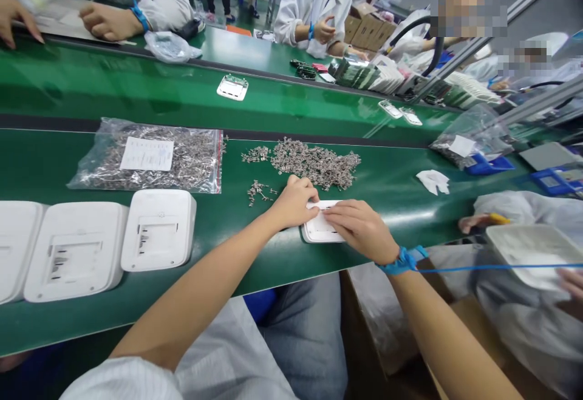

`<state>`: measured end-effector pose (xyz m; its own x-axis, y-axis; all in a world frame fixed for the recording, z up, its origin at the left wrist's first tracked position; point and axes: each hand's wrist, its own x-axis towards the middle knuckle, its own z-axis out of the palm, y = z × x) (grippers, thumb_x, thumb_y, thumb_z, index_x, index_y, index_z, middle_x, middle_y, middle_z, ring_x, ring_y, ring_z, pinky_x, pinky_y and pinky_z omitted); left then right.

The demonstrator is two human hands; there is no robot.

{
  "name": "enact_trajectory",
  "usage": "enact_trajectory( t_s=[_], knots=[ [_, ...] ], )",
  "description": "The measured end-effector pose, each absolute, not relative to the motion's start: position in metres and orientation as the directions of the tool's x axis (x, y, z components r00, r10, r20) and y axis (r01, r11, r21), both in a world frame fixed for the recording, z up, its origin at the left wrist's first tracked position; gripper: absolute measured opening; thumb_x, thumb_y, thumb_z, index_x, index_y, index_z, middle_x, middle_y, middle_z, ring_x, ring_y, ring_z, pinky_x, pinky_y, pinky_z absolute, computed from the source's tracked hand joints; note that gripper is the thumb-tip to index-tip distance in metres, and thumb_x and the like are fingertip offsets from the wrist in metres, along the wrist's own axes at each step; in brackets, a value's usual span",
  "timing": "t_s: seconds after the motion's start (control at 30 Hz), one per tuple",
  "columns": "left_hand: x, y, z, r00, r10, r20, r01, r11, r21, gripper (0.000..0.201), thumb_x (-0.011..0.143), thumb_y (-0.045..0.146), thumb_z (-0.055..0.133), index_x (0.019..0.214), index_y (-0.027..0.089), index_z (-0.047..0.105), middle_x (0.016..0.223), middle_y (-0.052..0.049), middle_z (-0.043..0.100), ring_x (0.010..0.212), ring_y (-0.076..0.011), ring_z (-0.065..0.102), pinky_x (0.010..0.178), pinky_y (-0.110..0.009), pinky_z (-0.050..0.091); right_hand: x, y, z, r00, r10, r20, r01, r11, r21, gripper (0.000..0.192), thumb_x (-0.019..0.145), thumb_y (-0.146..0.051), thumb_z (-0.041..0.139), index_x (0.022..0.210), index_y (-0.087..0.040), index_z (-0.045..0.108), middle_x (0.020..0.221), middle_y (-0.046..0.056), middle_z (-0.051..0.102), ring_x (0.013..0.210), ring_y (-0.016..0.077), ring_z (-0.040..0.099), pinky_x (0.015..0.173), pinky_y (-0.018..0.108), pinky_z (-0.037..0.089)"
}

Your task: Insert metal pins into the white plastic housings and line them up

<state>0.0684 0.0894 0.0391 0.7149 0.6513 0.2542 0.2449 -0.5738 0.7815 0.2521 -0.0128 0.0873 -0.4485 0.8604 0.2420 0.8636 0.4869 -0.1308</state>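
Observation:
A white plastic housing point(319, 231) lies on the green work surface in front of me, partly covered by my hands. My left hand point(295, 203) is closed at its upper left edge, with the thumb on its top face. From the right, my right hand point(362, 227) reaches over the same housing, fingers together and bent down onto it. Any small part under those fingertips is hidden. Just beyond my hands is a pile of small metal clips point(314, 163), with a smaller scatter of clips point(259, 192) left of my left hand.
Finished-looking white housings point(159, 254) stand in a row at left, below a clear bag of metal parts point(150, 160). Beyond runs a green conveyor belt point(182, 93) carrying a white board-fitted case point(232, 88). A blue cord point(492, 266) stretches right from my wristband. Co-workers sit opposite and at right.

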Motion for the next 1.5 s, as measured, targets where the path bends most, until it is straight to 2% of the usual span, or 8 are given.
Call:
enact_trajectory(
  t_s=[0.3, 0.63, 0.8, 1.0, 1.1, 1.2, 1.3, 1.5],
  knots=[
    [0.071, 0.087, 0.044, 0.715, 0.657, 0.239, 0.284, -0.585, 0.76, 0.012, 0.078, 0.017, 0.066, 0.074, 0.019, 0.055, 0.094, -0.004, 0.059, 0.104, -0.025, 0.042, 0.094, -0.04, 0.043, 0.256, -0.023, 0.077, -0.447, 0.834, 0.325, 0.858, 0.502, -0.111, 0.025, 0.096, -0.018, 0.053, 0.104, -0.026, 0.076, 0.11, 0.003, 0.075, 0.106, 0.0226, 0.066, 0.087, 0.041, 0.051],
    [0.073, 0.084, 0.045, 0.711, 0.658, 0.248, 0.301, -0.604, 0.738, 0.014, 0.075, 0.016, 0.066, 0.074, 0.019, 0.052, 0.094, -0.004, 0.059, 0.101, -0.0246, 0.043, 0.09, -0.039, 0.043, 0.255, -0.021, 0.084, -0.502, 0.822, 0.27, 0.848, 0.529, -0.036, 0.029, 0.096, -0.017, 0.05, 0.108, -0.023, 0.075, 0.115, 0.004, 0.073, 0.108, 0.0231, 0.066, 0.084, 0.04, 0.05],
    [0.077, 0.083, 0.044, 0.691, 0.663, 0.288, 0.32, -0.638, 0.7, 0.015, 0.073, 0.016, 0.065, 0.073, 0.02, 0.051, 0.093, -0.004, 0.058, 0.098, -0.0243, 0.044, 0.086, -0.039, 0.044, 0.252, -0.019, 0.082, -0.473, 0.852, 0.226, 0.862, 0.5, -0.081, 0.031, 0.095, -0.016, 0.048, 0.107, -0.024, 0.076, 0.115, 0.005, 0.073, 0.11, 0.0237, 0.065, 0.091, 0.042, 0.052],
    [0.067, 0.054, 0.06, 0.698, 0.673, 0.245, 0.507, -0.705, 0.496, 0.012, 0.077, 0.023, 0.067, 0.078, 0.02, 0.056, 0.098, -0.007, 0.059, 0.099, -0.0267, 0.046, 0.081, -0.042, 0.044, 0.245, -0.032, 0.087, -0.484, 0.766, 0.424, 0.819, 0.566, -0.088, 0.021, 0.095, -0.019, 0.055, 0.1, -0.024, 0.075, 0.107, 0.003, 0.075, 0.094, 0.0206, 0.07, 0.079, 0.036, 0.052],
    [0.036, 0.008, 0.069, 0.684, 0.701, 0.201, 0.626, -0.706, 0.331, 0.012, 0.078, 0.021, 0.066, 0.086, 0.018, 0.058, 0.101, -0.01, 0.058, 0.101, -0.0286, 0.047, 0.078, -0.046, 0.043, 0.235, -0.019, 0.093, -0.481, 0.738, 0.474, 0.75, 0.626, -0.214, 0.016, 0.096, -0.022, 0.057, 0.099, -0.024, 0.072, 0.102, 0.002, 0.075, 0.093, 0.0177, 0.069, 0.08, 0.032, 0.051],
    [-0.006, -0.038, 0.072, 0.541, 0.816, 0.204, 0.749, -0.578, 0.324, 0.014, 0.076, 0.015, 0.064, 0.087, 0.019, 0.055, 0.104, -0.009, 0.057, 0.104, -0.0277, 0.047, 0.085, -0.048, 0.042, 0.213, 0.018, 0.092, -0.413, 0.805, 0.426, 0.765, 0.56, -0.318, 0.014, 0.095, -0.027, 0.058, 0.098, -0.021, 0.07, 0.097, 0.004, 0.074, 0.089, 0.0186, 0.067, 0.08, 0.032, 0.051],
    [-0.043, -0.061, 0.074, 0.304, 0.936, 0.179, 0.861, -0.35, 0.369, 0.018, 0.071, 0.013, 0.065, 0.076, 0.02, 0.05, 0.101, -0.008, 0.056, 0.102, -0.0279, 0.048, 0.085, -0.05, 0.04, 0.189, 0.059, 0.079, -0.414, 0.867, 0.278, 0.81, 0.49, -0.322, 0.015, 0.091, -0.028, 0.061, 0.101, -0.019, 0.068, 0.095, 0.006, 0.069, 0.085, 0.0208, 0.065, 0.073, 0.033, 0.05],
    [-0.074, -0.056, 0.081, 0.059, 0.986, 0.158, 0.935, -0.11, 0.338, 0.022, 0.068, 0.019, 0.069, 0.07, 0.021, 0.047, 0.102, -0.01, 0.054, 0.102, -0.0311, 0.046, 0.087, -0.056, 0.039, 0.179, 0.087, 0.03, -0.577, 0.754, 0.315, 0.673, 0.657, -0.339, 0.021, 0.097, -0.025, 0.043, 0.091, -0.019, 0.062, 0.092, 0.008, 0.063, 0.086, 0.0215, 0.06, 0.078, 0.035, 0.048]
  ],
)
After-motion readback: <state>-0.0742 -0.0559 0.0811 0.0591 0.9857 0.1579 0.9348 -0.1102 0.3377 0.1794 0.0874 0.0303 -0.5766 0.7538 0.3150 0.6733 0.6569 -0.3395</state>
